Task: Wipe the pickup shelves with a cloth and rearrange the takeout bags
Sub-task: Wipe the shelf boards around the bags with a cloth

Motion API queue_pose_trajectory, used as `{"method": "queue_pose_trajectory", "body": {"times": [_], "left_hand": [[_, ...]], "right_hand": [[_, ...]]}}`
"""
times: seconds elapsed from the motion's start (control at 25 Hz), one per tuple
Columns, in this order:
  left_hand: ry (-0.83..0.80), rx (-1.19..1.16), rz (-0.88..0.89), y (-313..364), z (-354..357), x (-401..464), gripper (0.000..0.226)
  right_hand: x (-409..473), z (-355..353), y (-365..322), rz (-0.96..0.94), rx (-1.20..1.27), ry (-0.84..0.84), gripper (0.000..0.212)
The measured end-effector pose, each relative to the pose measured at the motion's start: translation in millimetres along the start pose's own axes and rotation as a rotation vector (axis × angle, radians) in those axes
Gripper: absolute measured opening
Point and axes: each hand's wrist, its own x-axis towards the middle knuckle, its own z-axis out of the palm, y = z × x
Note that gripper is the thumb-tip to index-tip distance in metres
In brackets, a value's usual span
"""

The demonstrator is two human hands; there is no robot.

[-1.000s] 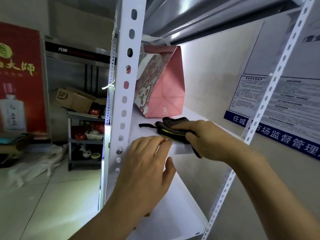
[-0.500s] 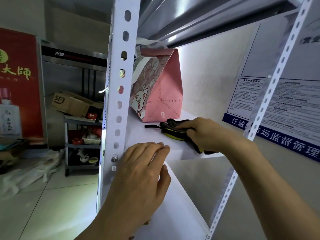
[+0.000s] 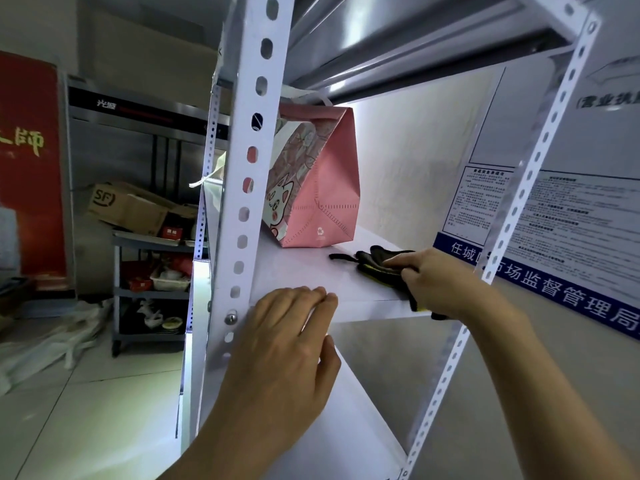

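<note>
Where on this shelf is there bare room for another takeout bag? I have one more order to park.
The bare stretch of the shelf lies between the pink bag at the back and the left hand on the front edge. The right end is taken: the right hand grips the dark cloth there. The lower shelf looks bare too.
</note>
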Motion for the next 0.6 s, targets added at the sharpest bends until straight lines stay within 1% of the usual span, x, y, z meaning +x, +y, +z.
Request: {"method": "queue_pose_trajectory", "body": {"times": [0.16,0.28,0.32,0.4,0.48,0.6], "left_hand": [[-0.013,0.013,-0.01,0,1,1,0.043],[-0.032,0.02,-0.013,1,1,0,0.045],[-0.037,0.02,-0.014,2,1,0,0.045],[-0.045,0.018,-0.024,1,-1,0,0.045],[-0.051,0.009,-0.027,0,-2,1,0.046],[-0.06,-0.005,-0.03,-1,-3,3,0.047]], "right_hand": [[-41,11,-34,-0.178,0.08,-0.025,0.045],[-34,-4,-42,-0.117,0.159,-0.149,0.036],[-28,-7,-43,-0.091,0.141,-0.188,0.036],[-18,-5,-45,-0.062,0.102,-0.254,0.045],[-12,1,-47,-0.086,0.124,-0.239,0.046],[-24,4,-39,-0.179,0.123,-0.147,0.044]]}}
